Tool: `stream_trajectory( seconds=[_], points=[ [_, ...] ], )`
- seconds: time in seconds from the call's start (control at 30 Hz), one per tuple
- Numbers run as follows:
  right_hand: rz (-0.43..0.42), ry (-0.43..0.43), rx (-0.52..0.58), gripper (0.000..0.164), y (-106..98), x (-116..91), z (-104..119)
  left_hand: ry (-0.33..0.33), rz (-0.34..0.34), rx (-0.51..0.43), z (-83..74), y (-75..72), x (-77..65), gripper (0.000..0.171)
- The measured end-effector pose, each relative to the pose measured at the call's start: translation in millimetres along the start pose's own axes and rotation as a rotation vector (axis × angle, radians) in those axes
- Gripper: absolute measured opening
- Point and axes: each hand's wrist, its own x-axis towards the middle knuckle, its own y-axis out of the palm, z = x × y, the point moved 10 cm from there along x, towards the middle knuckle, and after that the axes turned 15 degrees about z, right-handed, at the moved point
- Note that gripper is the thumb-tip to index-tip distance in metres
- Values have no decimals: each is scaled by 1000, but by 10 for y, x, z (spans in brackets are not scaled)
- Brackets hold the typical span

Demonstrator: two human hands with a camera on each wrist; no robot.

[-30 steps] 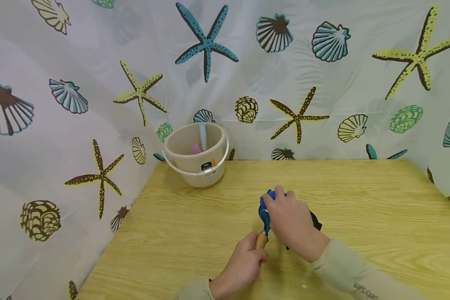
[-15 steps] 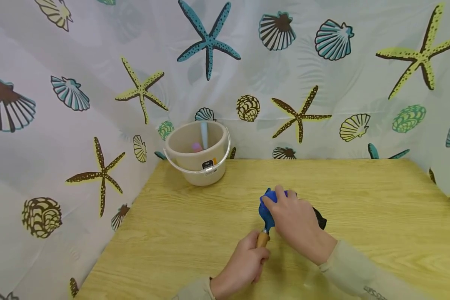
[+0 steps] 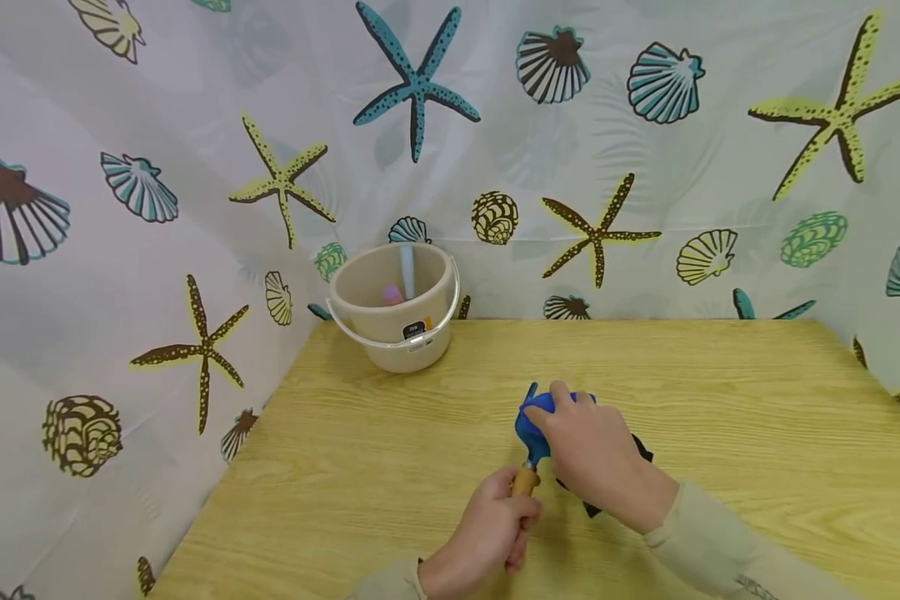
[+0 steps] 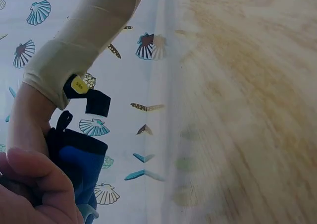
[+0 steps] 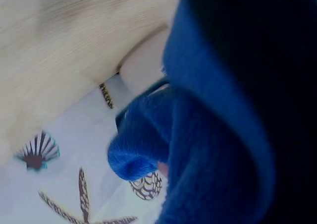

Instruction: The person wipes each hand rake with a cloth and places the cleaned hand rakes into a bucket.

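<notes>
My left hand (image 3: 486, 521) grips the wooden handle (image 3: 525, 482) of a small garden trowel with a blue metal blade (image 3: 529, 435). Its blade points away from me above the table. My right hand (image 3: 588, 450) pinches a blue cloth (image 3: 543, 403) with black edging round the blade, covering much of it. A thin blue tip shows past the cloth. Black parts of the cloth hang below the right palm. In the left wrist view, the cloth (image 4: 84, 159) has a black border and small loop, beside my left fingers (image 4: 42, 177). Blue fleecy folds (image 5: 208, 135) fill the right wrist view.
A beige bucket (image 3: 412, 358) with a clear handle stands at the table's back left, holding a light-blue stick (image 3: 407, 271) and something pink (image 3: 392, 296). A white curtain (image 3: 450, 200) with shells and starfish surrounds the wood-grain table (image 3: 390, 450).
My right hand has shifted slightly toward me and right with the cloth. More of the blue blade shows, and black cloth hangs out lower. The left hand keeps its hold on the handle.
</notes>
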Motion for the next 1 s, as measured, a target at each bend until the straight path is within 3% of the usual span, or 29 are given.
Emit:
stream_trajectory(
  seconds=[0.2, 0.37, 0.53, 0.8, 1.0],
  points=[
    [27, -39, 90, 44, -58, -98, 35, 16, -8, -20, -20, -36, 13, 19],
    [18, -88, 78, 40, -40, -204, 107, 42, -27, -15, -40, -90, 17, 17],
    [-72, -85, 30, 44, -11, -236, 56, 55, 7, -11, -34, -41, 3, 19],
    [-171, 8, -51, 46, 52, -180, -93, -14, 10, 34, 3, 10, -48, 22],
    [-291, 67, -154, 39, -40, -210, -78, 24, -1, -15, -51, 25, -45, 29]
  ],
)
